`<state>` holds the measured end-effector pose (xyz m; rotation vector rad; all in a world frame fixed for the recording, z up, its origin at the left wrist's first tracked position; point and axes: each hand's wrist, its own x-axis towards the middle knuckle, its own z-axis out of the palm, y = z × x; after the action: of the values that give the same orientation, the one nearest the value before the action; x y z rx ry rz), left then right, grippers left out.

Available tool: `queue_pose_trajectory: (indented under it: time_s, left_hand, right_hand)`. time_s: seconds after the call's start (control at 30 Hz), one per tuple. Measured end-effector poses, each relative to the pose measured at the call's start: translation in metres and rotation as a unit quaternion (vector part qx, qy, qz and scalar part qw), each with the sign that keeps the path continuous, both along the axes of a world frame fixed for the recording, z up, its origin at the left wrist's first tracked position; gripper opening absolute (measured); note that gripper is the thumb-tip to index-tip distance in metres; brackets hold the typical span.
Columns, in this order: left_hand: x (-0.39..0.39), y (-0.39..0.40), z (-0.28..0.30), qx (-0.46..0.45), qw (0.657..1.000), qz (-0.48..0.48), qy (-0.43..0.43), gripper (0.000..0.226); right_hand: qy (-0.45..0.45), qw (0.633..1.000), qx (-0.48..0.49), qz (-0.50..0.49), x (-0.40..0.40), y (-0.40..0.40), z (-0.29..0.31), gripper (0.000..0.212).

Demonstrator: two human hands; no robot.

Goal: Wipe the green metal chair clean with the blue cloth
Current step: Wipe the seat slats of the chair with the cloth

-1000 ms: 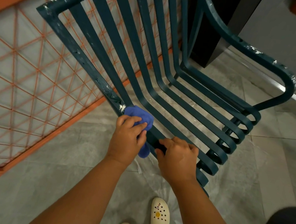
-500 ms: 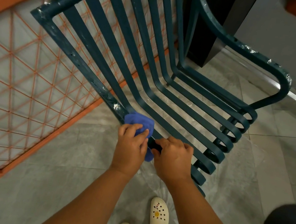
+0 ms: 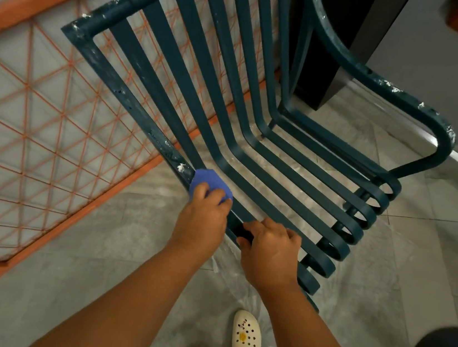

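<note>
My left hand point(image 3: 201, 222) grips the blue cloth point(image 3: 209, 184), bunched under my curled fingers, and presses it on the near side rail of the green chair point(image 3: 178, 59), at the point where the back frame bends into the seat. Most of the cloth is hidden under the hand; a rounded wad shows beyond my fingertips. Just above the cloth, on the same rail, sits a white fleck point(image 3: 181, 167). More white flecks show along the top bar of the back and on the far armrest point(image 3: 393, 90).

My right hand point(image 3: 268, 254) is clamped on the same rail, just beside the left hand and nearer the seat's front edge, fingers curled over the bar. The 2 hands are close but not touching.

The chair is tilted toward me, its flat slats running down the back and across the seat to curled ends at the front. Through the slats I see the grey tiled floor point(image 3: 125, 247). An orange lattice railing point(image 3: 23, 131) runs along the left, behind the chair back. A dark pillar point(image 3: 335, 41) stands beyond the chair. My 2 white clogs point(image 3: 246, 338) stand on the floor below my arms. A dark rounded object sits at the lower right edge; I cannot tell what it is.
</note>
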<state>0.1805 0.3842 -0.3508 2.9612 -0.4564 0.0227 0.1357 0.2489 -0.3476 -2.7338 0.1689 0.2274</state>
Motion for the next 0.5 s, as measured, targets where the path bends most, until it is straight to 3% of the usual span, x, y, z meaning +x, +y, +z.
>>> queue_pose_trajectory:
  time_s: [0.13,0.27,0.37,0.5]
  left_hand:
    - [0.015,0.001,0.01,0.103,0.993,-0.034,0.05,0.029]
    - [0.032,-0.011,0.023,0.141,0.986,0.037,0.085,0.021]
    - [0.034,-0.021,0.03,0.208,0.968,-0.011,0.14,0.032]
    - [0.037,-0.008,0.025,0.222,0.961,-0.003,0.162,0.03]
  right_hand:
    - [-0.001,1.0,-0.003,0.008,0.001,-0.001,0.001,0.024]
    - [0.003,1.0,-0.009,0.009,0.003,-0.002,0.0,0.025]
    - [0.001,1.0,-0.003,0.007,0.003,-0.003,0.001,0.025]
    - [0.004,1.0,0.001,0.003,0.002,-0.003,0.0,0.025]
